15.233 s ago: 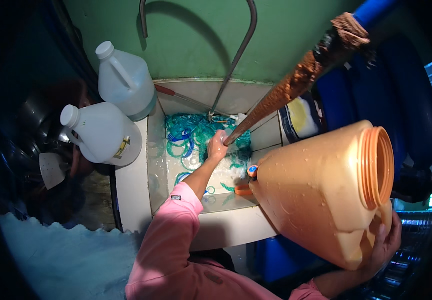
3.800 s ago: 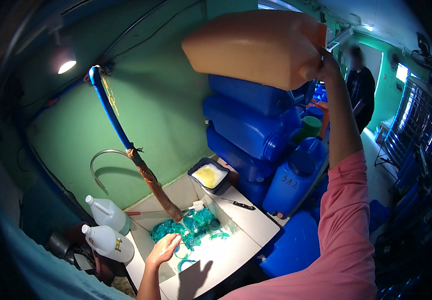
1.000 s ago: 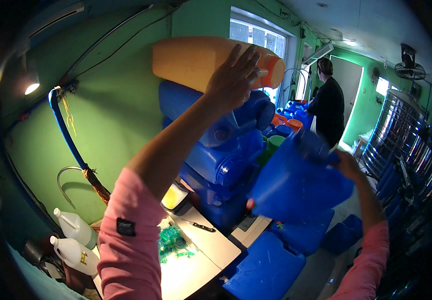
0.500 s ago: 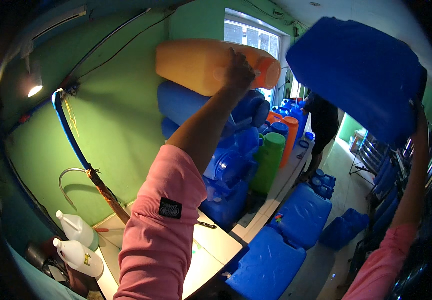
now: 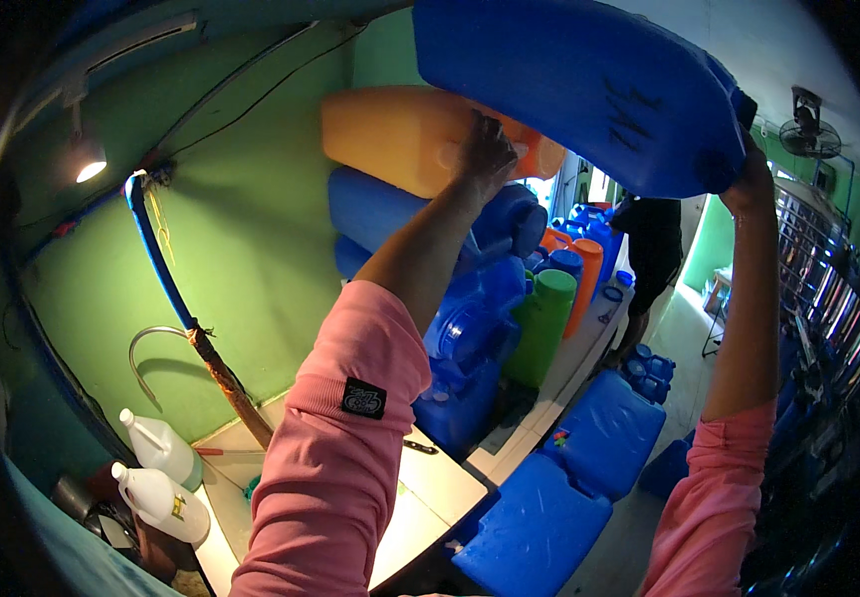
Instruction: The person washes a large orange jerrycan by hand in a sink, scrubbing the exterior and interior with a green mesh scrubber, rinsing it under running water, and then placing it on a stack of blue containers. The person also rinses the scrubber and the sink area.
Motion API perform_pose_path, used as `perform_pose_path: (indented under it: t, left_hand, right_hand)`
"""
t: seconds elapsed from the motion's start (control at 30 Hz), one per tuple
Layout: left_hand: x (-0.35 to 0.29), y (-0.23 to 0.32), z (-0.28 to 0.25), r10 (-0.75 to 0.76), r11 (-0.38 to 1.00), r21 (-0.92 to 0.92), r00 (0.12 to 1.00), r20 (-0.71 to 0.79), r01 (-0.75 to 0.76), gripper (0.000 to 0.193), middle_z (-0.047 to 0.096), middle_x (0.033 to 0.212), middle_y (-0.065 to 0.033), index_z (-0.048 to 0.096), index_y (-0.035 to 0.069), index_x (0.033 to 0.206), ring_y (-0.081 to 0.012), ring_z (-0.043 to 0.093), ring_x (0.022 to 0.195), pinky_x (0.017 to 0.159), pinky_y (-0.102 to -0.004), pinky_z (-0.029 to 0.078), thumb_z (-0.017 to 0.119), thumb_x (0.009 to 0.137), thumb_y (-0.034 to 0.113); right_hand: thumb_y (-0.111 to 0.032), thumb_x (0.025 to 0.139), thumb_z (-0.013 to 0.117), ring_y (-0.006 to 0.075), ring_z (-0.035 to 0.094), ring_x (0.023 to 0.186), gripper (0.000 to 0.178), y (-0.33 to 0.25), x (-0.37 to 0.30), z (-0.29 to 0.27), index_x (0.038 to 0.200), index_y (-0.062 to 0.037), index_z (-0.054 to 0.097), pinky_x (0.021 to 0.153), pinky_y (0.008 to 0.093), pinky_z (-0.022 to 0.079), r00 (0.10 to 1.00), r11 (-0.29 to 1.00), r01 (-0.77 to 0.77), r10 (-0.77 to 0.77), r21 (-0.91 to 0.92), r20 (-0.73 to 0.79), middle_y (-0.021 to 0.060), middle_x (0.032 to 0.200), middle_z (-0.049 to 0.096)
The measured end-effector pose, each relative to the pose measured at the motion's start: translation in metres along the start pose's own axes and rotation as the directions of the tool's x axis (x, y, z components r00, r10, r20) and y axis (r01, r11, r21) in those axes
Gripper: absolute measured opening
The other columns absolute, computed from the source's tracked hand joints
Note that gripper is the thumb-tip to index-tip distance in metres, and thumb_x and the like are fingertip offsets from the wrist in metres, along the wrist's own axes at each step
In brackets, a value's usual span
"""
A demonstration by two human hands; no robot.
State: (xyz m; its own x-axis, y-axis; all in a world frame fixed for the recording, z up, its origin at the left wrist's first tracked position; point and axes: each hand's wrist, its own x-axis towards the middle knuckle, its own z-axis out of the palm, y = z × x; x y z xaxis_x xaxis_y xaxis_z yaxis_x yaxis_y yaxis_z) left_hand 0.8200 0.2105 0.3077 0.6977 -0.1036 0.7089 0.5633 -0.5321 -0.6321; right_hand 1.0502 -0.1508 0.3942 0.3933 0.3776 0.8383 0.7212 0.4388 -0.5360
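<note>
Raised at the upper right is a big blue water jug (image 5: 559, 95), tilted on its side with dark marker writing. My right hand (image 5: 752, 184) is closed on its cap end; the fingers are partly hidden behind it. To the left, an orange water jug (image 5: 385, 139) lies on its side on top of a stack of blue jugs (image 5: 375, 204). My left hand (image 5: 487, 157) rests against the orange jug near its neck, fingers curled onto it. The raised blue jug overlaps the upper edge of the orange one in view; whether they touch I cannot tell.
A green jug (image 5: 547, 328) and an orange upright container (image 5: 581, 284) stand beyond the stack. Blue jugs (image 5: 535, 522) line the floor. White bottles (image 5: 159, 502) and a knife (image 5: 420, 448) lie by the tiled counter (image 5: 430, 497). Another person (image 5: 651, 244) stands farther back.
The raised blue jug has moved left and up, over the orange jug, with my right hand carrying it. My left hand stays at the orange jug.
</note>
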Motion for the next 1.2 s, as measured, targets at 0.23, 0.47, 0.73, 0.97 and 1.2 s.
perform_pose_path:
  t: [0.23, 0.47, 0.73, 0.97, 1.2]
  left_hand:
    - [-0.002, 0.003, 0.005, 0.016, 0.999, -0.05, 0.996, -0.088, -0.021, 0.032, 0.071, 0.114, -0.0126, 0.075, 0.007, 0.114, -0.033, 0.053, 0.125, 0.117, -0.0609, 0.024, 0.056, 0.094, 0.023]
    - [-0.001, 0.002, 0.015, -0.014, 0.993, -0.121, 1.0, -0.026, 0.011, 0.03, 0.071, 0.119, -0.0102, 0.078, 0.015, 0.109, -0.0337, 0.052, 0.127, 0.116, -0.0647, 0.021, 0.058, 0.092, 0.03]
    - [-0.01, -0.002, 0.014, 0.044, 0.999, 0.005, 0.999, -0.029, -0.044, 0.04, 0.069, 0.125, -0.0116, 0.073, 0.008, 0.119, -0.0359, 0.052, 0.126, 0.114, -0.0651, 0.023, 0.059, 0.091, 0.033]
    - [-0.014, -0.009, 0.012, 0.029, 0.996, -0.077, 0.963, -0.267, -0.051, 0.039, 0.066, 0.127, -0.0146, 0.073, 0.003, 0.115, -0.0363, 0.051, 0.129, 0.114, -0.0655, 0.022, 0.057, 0.09, 0.029]
    - [-0.042, -0.033, -0.03, 0.08, 0.943, -0.266, 0.908, -0.411, -0.203, 0.04, 0.067, 0.123, -0.0129, 0.072, 0.004, 0.111, -0.0342, 0.051, 0.131, 0.118, -0.0584, 0.028, 0.064, 0.083, 0.032]
  right_hand:
    - [-0.041, 0.098, 0.06, 0.0308, 0.056, 0.129, 0.051, -0.034, 0.016, 0.136, 0.14, -0.0129, 0.049, 0.109, 0.0493, 0.044, 0.998, 0.998, -0.063, 0.063, 0.005, 0.0, 0.015, 0.137, 0.062]
    - [-0.057, 0.104, 0.038, 0.0422, 0.036, 0.145, 0.068, -0.064, 0.046, 0.288, 0.156, -0.0134, 0.03, 0.109, 0.076, 0.029, 0.914, 0.697, -0.383, 0.379, 0.606, 0.142, 0.019, 0.158, 0.036]
    - [-0.068, 0.1, 0.038, 0.0426, 0.036, 0.145, 0.081, -0.018, 0.096, 0.374, 0.158, -0.0126, 0.025, 0.107, 0.0769, 0.031, 0.944, 0.782, -0.307, 0.18, 0.542, 0.275, 0.0199, 0.159, 0.033]
    - [-0.068, 0.099, 0.04, 0.0441, 0.043, 0.139, 0.087, -0.005, 0.097, 0.35, 0.16, -0.0148, 0.01, 0.11, 0.0711, 0.034, 0.888, 0.656, -0.46, 0.349, 0.599, 0.299, 0.0236, 0.155, 0.037]
    - [-0.055, 0.102, 0.047, 0.0373, 0.053, 0.132, 0.082, -0.003, 0.065, 0.317, 0.161, -0.0136, 0.007, 0.109, 0.0602, 0.043, 0.918, 0.792, -0.39, 0.29, 0.471, 0.272, 0.0227, 0.14, 0.055]
